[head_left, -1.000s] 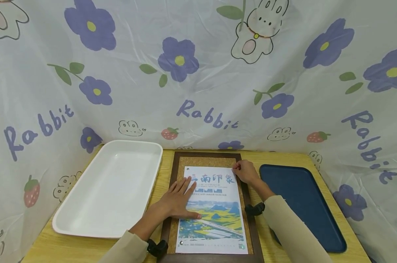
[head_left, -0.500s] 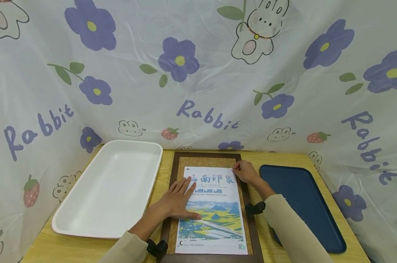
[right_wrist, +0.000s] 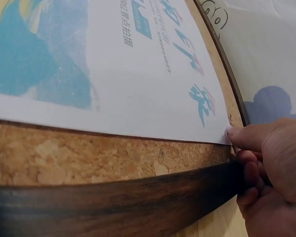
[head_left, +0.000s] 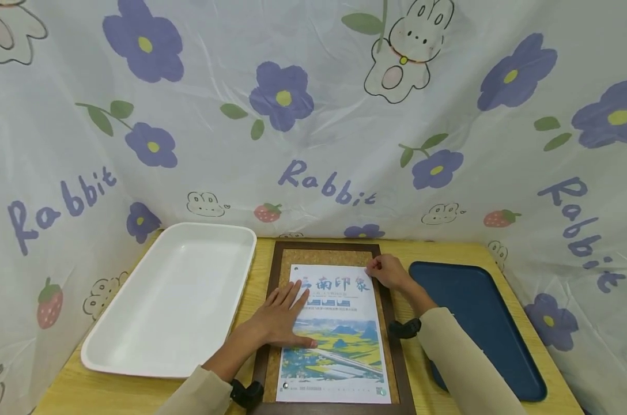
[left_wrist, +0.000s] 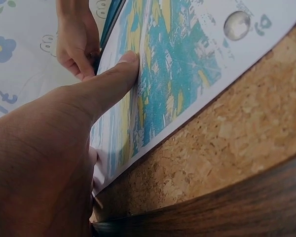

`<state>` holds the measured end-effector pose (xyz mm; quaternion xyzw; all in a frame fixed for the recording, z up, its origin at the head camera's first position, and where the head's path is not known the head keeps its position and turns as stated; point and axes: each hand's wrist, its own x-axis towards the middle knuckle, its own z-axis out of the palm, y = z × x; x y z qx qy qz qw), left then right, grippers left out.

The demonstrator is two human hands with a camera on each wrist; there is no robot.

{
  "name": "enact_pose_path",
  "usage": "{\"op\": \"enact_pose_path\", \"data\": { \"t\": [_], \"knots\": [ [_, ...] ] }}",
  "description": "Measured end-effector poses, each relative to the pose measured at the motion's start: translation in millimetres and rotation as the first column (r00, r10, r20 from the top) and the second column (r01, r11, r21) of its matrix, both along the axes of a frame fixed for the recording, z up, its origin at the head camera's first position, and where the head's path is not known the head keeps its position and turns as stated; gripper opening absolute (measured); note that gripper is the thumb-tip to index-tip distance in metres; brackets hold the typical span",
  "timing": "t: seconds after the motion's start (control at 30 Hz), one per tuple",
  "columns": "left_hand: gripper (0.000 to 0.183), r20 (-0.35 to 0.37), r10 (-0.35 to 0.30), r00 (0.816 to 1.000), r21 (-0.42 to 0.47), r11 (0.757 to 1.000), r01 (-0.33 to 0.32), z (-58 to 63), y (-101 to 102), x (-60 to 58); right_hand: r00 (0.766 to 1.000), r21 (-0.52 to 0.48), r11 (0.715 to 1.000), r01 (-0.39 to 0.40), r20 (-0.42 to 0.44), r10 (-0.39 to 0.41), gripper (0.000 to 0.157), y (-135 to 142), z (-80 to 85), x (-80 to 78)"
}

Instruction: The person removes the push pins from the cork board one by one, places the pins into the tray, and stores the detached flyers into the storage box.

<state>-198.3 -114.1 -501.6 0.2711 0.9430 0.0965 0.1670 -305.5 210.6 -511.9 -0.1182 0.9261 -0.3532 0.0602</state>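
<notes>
A printed paper poster [head_left: 339, 340] with a landscape picture lies on a brown-framed cork board [head_left: 329, 255]. My left hand [head_left: 278, 318] rests spread on its left side, fingers straight and thumb across the picture. At the poster's top right corner, my right hand [head_left: 388, 272] has thumb and curled fingers together. The right wrist view shows the thumb tip on that paper corner [right_wrist: 219, 136], fingers bent below it; whatever lies under the thumb is hidden. Round thumbtacks sit at the other corners: top left, lower right [head_left: 382, 391] and lower left [left_wrist: 237, 25].
On the left of the wooden table [head_left: 111, 389] stands a white tray [head_left: 173, 300]. A dark blue tray [head_left: 479, 311] lies on the right, partly under the right sleeve. A printed curtain [head_left: 324, 132] hangs behind and at both sides.
Neither hand has visibly moved relative to the poster and the board. The whole head view has shifted very slightly.
</notes>
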Motion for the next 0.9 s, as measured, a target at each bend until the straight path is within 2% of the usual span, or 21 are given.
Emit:
{"op": "enact_pose_path", "data": {
  "t": [0.27, 0.6, 0.9],
  "knots": [
    [0.117, -0.014, -0.001, 1.0, -0.002, 1.0, 0.0, 4.9, -1.0, -1.6, 1.0, -0.004, 1.0, 0.015, -0.012, -0.016, 0.016, -4.2, 3.4, -1.9],
    [0.118, 0.005, 0.015, 1.0, -0.003, 1.0, -0.015, 3.9, 0.3, -1.6, 0.999, 0.024, 0.999, 0.022, 0.03, -0.023, 0.017, -6.5, 5.0, -1.9],
    [0.119, 0.014, -0.003, 1.0, 0.015, 1.0, 0.002, 6.4, 0.8, 0.0, 0.997, -0.027, 1.0, 0.013, 0.073, -0.011, 0.017, -2.2, 7.1, 1.6]
  ]
}}
